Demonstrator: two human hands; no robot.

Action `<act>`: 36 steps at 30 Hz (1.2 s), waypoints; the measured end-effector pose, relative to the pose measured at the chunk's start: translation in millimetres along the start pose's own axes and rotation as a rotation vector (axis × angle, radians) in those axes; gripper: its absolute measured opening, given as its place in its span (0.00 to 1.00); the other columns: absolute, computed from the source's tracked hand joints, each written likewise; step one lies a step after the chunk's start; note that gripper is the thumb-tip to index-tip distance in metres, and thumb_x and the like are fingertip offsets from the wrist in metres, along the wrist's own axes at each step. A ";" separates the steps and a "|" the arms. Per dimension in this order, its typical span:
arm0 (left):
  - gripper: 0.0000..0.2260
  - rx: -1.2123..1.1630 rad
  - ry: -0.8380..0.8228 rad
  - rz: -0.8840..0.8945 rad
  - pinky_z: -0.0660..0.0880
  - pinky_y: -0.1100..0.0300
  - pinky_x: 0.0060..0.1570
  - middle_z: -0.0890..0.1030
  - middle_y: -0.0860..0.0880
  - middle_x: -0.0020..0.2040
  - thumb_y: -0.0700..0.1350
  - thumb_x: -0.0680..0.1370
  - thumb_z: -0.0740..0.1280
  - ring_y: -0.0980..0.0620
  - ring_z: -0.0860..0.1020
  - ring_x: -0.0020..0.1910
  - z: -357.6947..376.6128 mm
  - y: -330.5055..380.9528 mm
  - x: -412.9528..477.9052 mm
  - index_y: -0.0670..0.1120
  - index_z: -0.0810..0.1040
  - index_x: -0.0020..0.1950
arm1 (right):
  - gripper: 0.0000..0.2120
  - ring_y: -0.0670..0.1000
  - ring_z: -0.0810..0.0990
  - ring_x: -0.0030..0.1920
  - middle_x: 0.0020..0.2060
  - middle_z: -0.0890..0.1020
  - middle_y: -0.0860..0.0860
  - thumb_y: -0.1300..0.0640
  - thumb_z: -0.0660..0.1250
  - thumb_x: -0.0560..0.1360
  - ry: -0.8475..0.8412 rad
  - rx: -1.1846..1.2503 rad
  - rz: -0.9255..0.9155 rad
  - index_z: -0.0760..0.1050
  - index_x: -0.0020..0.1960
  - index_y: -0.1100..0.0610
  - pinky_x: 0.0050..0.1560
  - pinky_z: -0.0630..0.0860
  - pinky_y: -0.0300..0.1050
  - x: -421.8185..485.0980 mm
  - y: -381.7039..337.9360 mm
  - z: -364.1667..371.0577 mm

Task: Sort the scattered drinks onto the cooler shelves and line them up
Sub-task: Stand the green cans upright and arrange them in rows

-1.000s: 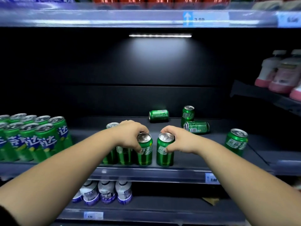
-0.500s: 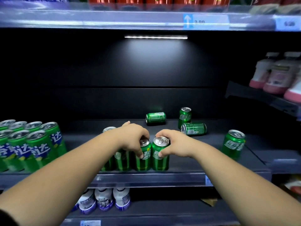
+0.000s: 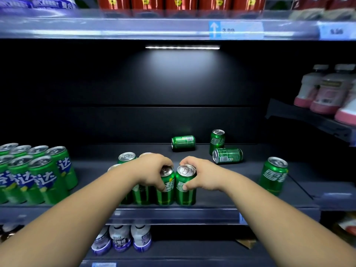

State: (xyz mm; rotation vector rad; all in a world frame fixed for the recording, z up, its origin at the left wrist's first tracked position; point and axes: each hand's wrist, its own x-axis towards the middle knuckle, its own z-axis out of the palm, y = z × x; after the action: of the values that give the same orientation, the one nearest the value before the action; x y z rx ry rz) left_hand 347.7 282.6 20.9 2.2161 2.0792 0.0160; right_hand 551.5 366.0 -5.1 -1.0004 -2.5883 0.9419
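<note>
Green soda cans stand in a row at the front of the dark cooler shelf. My left hand grips the top of one upright can. Right beside it, touching, stands another can held by my right hand. More upright cans sit to the left under my left arm, with one behind. Further back, one can lies on its side, one stands, another lies on its side. A lone upright can stands at the right.
A block of green and blue cans fills the shelf's left end. Red cans line the shelf above. Pink-based bottles stand on a higher shelf at the right. White bottles sit on the shelf below.
The two held cans have come together and now touch; a gap separated them a second ago. Both hands stay on the can tops. The view has shifted slightly.
</note>
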 end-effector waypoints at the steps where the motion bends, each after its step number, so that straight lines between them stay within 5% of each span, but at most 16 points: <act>1: 0.25 -0.016 0.005 -0.001 0.77 0.54 0.48 0.78 0.56 0.47 0.57 0.61 0.78 0.51 0.77 0.48 0.9 -0.5 -0.3 0.56 0.76 0.55 | 0.30 0.46 0.79 0.51 0.52 0.79 0.42 0.52 0.81 0.65 -0.001 0.002 -0.004 0.71 0.61 0.42 0.50 0.77 0.41 0.2 0.1 0.3; 11: 0.32 -0.045 -0.039 -0.080 0.76 0.53 0.55 0.78 0.59 0.51 0.60 0.57 0.78 0.54 0.77 0.51 3.5 -1.6 1.5 0.59 0.76 0.60 | 0.32 0.47 0.76 0.55 0.58 0.76 0.45 0.51 0.78 0.69 -0.001 0.042 -0.046 0.68 0.69 0.44 0.50 0.71 0.39 -7.0 5.2 5.9; 14: 0.28 -0.010 -0.080 -0.100 0.69 0.52 0.61 0.79 0.60 0.49 0.64 0.61 0.76 0.56 0.77 0.50 -1.2 3.5 3.1 0.59 0.76 0.58 | 0.42 0.45 0.71 0.64 0.69 0.71 0.45 0.45 0.79 0.67 -0.055 0.089 -0.037 0.62 0.75 0.42 0.62 0.69 0.41 -7.0 14.5 5.8; 17: 0.25 -0.059 -0.090 -0.109 0.68 0.56 0.54 0.79 0.60 0.50 0.66 0.65 0.74 0.56 0.77 0.51 -12.0 6.4 13.5 0.57 0.79 0.58 | 0.46 0.46 0.71 0.69 0.73 0.69 0.47 0.36 0.77 0.64 -0.071 0.239 -0.019 0.60 0.76 0.39 0.69 0.70 0.47 2.3 25.3 -0.5; 23: 0.31 -0.210 -0.087 0.046 0.71 0.60 0.62 0.77 0.57 0.63 0.58 0.65 0.80 0.56 0.74 0.63 -24.9 -1.8 55.6 0.55 0.76 0.66 | 0.34 0.48 0.75 0.65 0.67 0.73 0.48 0.41 0.77 0.69 0.135 0.355 0.069 0.69 0.71 0.44 0.67 0.73 0.50 17.4 53.9 -15.1; 28: 0.34 -0.291 -0.363 0.159 0.70 0.58 0.66 0.77 0.60 0.64 0.56 0.59 0.83 0.60 0.73 0.65 -39.2 -11.6 98.8 0.63 0.75 0.62 | 0.29 0.47 0.77 0.62 0.66 0.75 0.49 0.42 0.76 0.71 0.193 0.382 0.151 0.71 0.68 0.45 0.65 0.74 0.48 21.9 78.2 -31.5; 32: 0.36 -0.191 -0.506 0.228 0.71 0.55 0.68 0.77 0.58 0.64 0.55 0.61 0.82 0.57 0.74 0.65 -39.1 -18.7 125.7 0.59 0.73 0.66 | 0.29 0.44 0.80 0.52 0.60 0.79 0.46 0.38 0.77 0.61 -0.050 0.439 0.125 0.73 0.60 0.37 0.53 0.78 0.47 18.9 69.8 -33.5; 36: 0.41 -0.176 -0.485 0.278 0.72 0.56 0.66 0.79 0.57 0.62 0.61 0.56 0.79 0.57 0.76 0.63 -53.6 -24.5 154.4 0.54 0.74 0.68 | 0.32 0.40 0.80 0.55 0.63 0.80 0.46 0.56 0.81 0.66 -0.276 0.299 0.053 0.73 0.66 0.46 0.64 0.75 0.46 19.5 45.9 -22.6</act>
State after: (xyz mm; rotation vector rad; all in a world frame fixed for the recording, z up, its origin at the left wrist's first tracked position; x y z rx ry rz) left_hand 329.3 441.5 62.6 2.1176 1.4561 -0.2765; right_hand 570.3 415.9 -17.3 -0.9153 -2.5301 1.5230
